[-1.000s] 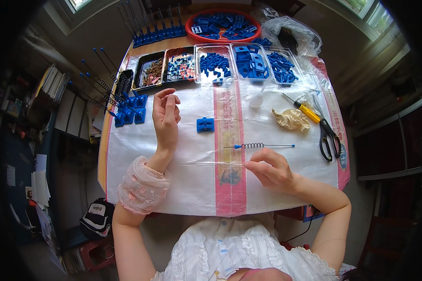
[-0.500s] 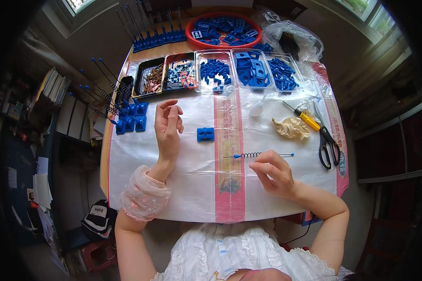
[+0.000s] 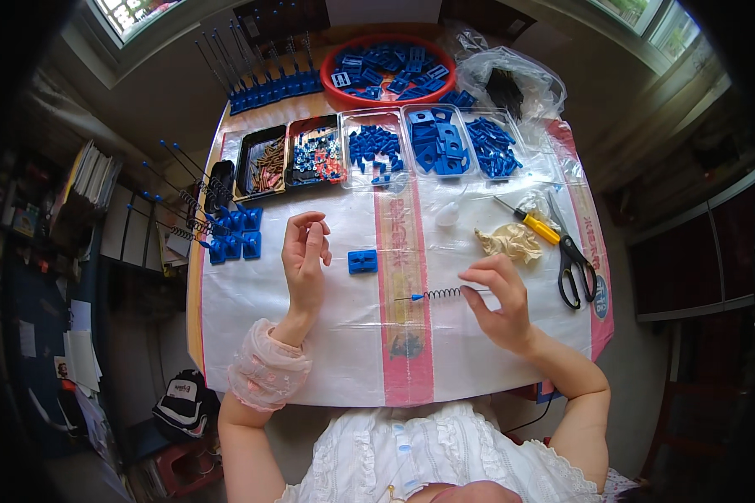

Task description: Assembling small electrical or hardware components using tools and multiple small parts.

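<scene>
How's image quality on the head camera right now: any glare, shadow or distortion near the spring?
Head view: fisheye distortion bows the near edge of the white sheet; the window at upper left is very bright; the cabinet at right sinks into shadow; the spring has readable coils, with no heavy glare.

— Where was print seen?
— Characters were printed on the central stripe [image 3: 404,251] and pink right border [image 3: 591,233] of the table cover [image 3: 327,369]; a blue oval [image 3: 600,303] was marked there too.
— Elsewhere?
— Small, blurred lettering was carried by the backpack [image 3: 184,404].
</scene>
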Demonstrator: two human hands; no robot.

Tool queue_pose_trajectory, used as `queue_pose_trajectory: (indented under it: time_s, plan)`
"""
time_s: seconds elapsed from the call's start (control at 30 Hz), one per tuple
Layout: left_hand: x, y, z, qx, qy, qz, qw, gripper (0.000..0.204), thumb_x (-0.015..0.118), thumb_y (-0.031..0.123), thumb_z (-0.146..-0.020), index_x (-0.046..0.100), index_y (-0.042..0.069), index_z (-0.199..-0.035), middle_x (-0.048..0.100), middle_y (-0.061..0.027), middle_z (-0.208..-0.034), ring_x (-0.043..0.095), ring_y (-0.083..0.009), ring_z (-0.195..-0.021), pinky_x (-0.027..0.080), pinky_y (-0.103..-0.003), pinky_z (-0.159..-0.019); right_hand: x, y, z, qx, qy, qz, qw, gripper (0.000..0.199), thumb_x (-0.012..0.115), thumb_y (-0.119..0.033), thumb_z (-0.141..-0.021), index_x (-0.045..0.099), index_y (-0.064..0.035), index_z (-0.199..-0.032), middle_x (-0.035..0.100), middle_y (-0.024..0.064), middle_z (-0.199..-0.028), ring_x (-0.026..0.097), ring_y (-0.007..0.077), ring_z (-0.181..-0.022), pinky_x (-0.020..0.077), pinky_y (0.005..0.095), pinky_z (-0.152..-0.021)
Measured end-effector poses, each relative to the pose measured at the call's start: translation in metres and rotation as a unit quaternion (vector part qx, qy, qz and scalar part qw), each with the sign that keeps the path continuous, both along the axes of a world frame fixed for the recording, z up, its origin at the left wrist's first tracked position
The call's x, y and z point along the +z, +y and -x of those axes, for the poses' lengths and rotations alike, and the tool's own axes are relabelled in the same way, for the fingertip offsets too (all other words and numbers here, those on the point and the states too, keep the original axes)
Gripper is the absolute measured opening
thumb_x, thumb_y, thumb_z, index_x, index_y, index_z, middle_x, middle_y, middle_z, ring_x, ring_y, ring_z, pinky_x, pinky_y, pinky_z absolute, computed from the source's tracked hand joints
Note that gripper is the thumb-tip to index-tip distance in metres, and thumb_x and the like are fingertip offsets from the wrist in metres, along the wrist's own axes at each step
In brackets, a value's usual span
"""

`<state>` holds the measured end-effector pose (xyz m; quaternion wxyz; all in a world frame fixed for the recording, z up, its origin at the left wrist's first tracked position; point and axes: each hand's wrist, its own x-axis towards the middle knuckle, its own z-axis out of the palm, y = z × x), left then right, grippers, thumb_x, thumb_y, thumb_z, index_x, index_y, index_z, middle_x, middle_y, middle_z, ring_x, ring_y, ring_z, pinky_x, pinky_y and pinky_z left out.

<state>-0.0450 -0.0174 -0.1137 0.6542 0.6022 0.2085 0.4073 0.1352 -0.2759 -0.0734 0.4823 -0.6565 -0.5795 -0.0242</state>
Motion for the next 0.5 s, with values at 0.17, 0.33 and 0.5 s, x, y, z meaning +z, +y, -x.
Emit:
queue_pose_trajectory:
  time_s: [0.17, 0.33, 0.5]
  plan:
    - [0.001, -0.003, 0.000, -0.002, 0.001, 0.009, 1.000, 0.019, 0.055, 0.018, -0.111, 0.061, 0.006, -0.124, 0.058, -0.0003, -0.100, 0.045, -0.0019, -0.072, 0.041, -0.019, -0.060, 0.021, -0.007, -0.033, -0.074, 0.200, 0.142, 0.967, 0.030, 0.078, -0.004, -0.088, 0.068, -0.0027, -0.116, 0.065, 0.0053, -0.102, 0.060, 0.0164, -0.089, 0.0478, 0.0288, -0.074]
    - [0.005, -0.005, 0.000, 0.005, 0.012, -0.010, 1.000, 0.017, 0.059, 0.016, -0.108, 0.064, 0.004, -0.119, 0.060, -0.0010, -0.103, 0.051, -0.0043, -0.083, 0.044, -0.021, -0.070, 0.028, 0.017, -0.055, -0.081, 0.094, 0.206, 0.971, 0.047, 0.082, -0.010, -0.086, 0.063, -0.0031, -0.128, 0.065, 0.0090, -0.115, 0.060, 0.0219, -0.104, 0.0510, 0.0337, -0.088]
    - [0.009, -0.009, 0.000, 0.001, 0.014, -0.112, 0.994, 0.011, 0.063, 0.013, -0.105, 0.066, 0.003, -0.109, 0.061, -0.0021, -0.103, 0.055, -0.0092, -0.091, 0.045, -0.025, -0.083, 0.005, 0.060, -0.075, -0.060, 0.013, 0.203, 0.977, 0.048, 0.086, -0.013, -0.081, 0.066, -0.0012, -0.123, 0.067, 0.0142, -0.118, 0.060, 0.0321, -0.113, 0.0484, 0.0406, -0.101]
